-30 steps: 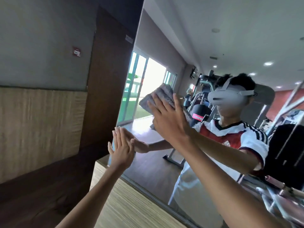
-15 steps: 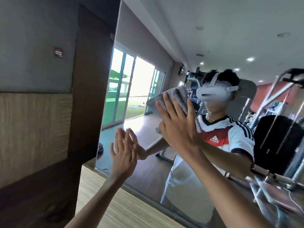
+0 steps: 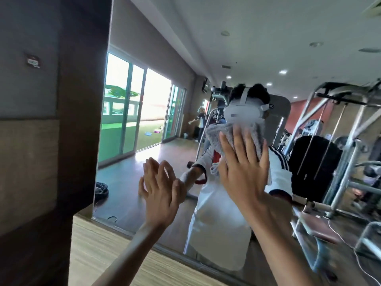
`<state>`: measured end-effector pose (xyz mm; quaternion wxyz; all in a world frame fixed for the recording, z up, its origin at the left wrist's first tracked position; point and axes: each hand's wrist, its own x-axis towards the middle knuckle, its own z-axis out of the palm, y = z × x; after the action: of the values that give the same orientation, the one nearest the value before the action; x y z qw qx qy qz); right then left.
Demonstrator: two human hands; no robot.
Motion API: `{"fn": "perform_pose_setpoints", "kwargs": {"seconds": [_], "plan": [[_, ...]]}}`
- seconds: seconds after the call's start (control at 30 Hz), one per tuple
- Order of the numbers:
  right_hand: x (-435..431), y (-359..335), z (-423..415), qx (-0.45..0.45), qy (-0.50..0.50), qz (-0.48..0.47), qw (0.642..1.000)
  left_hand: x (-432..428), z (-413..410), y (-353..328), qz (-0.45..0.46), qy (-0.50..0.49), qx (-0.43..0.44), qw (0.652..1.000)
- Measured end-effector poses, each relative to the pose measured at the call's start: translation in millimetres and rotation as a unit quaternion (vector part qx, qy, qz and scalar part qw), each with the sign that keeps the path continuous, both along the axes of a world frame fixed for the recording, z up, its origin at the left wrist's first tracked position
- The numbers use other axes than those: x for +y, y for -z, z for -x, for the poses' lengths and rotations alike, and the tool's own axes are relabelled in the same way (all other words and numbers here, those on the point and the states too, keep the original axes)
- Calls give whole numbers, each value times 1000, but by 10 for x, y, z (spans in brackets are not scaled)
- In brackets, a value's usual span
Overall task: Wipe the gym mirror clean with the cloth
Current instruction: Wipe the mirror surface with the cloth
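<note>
Right hand (image 3: 245, 172) spread flat pressing grey cloth (image 3: 214, 135) against mirror (image 3: 144, 58), left hand (image 3: 160, 188) open, fingers splayed near glass

Wall mirror (image 3: 144, 58) above a wood-grain panel (image 3: 99, 254), grey cloth (image 3: 214, 135) against its glass.

One head-worn, wide-angle view. We look forward from the wearer's eye level, close to the mirror (image 3: 206, 58), whose left edge stands left of centre. The frame is tilted, so the mirror's lower edge slopes down to the right. Both forearms enter from the bottom. The left hand (image 3: 160, 190) and right hand (image 3: 245, 172) lie mid-frame, near the lens. The headset (image 3: 243, 110) bearing our camera appears in the reflection.
</note>
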<state>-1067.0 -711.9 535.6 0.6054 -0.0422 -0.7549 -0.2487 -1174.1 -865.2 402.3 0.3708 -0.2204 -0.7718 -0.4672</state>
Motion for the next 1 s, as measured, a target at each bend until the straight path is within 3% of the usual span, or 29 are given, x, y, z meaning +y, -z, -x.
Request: {"fn": "perform_pose_setpoints", "kwargs": {"seconds": [0.07, 0.17, 0.23, 0.43, 0.53, 0.67, 0.77, 0.9, 1.0], "plan": [[-73, 269, 57, -24, -1, -24, 999, 74, -95, -19, 7, 13, 9, 1000], [180, 695, -176, -131, 12, -122, 984, 49, -94, 8, 21, 22, 14, 999], [490, 746, -488, -142, 27, -146, 979, 10, -67, 23, 35, 20, 11, 999], [493, 176, -559, 50, 20, 63, 997, 282, -246, -63, 19, 26, 44, 999], [309, 402, -362, 16, 3, 37, 999, 451, -399, -36, -13, 27, 42, 999], [800, 871, -882, -93, 28, -47, 994, 583, -505, 20, 16, 11, 79, 997], [1156, 772, -1315, -38, 67, -2, 997, 670, -639, -60, 36, 15, 108, 993], [1157, 157, -1174, 68, 48, 125, 989, 946, -881, -258, 67, 9, 157, 985], [955, 208, -992, 65, 33, 112, 991, 1197, -1070, -274, 65, 11, 157, 985]]}}
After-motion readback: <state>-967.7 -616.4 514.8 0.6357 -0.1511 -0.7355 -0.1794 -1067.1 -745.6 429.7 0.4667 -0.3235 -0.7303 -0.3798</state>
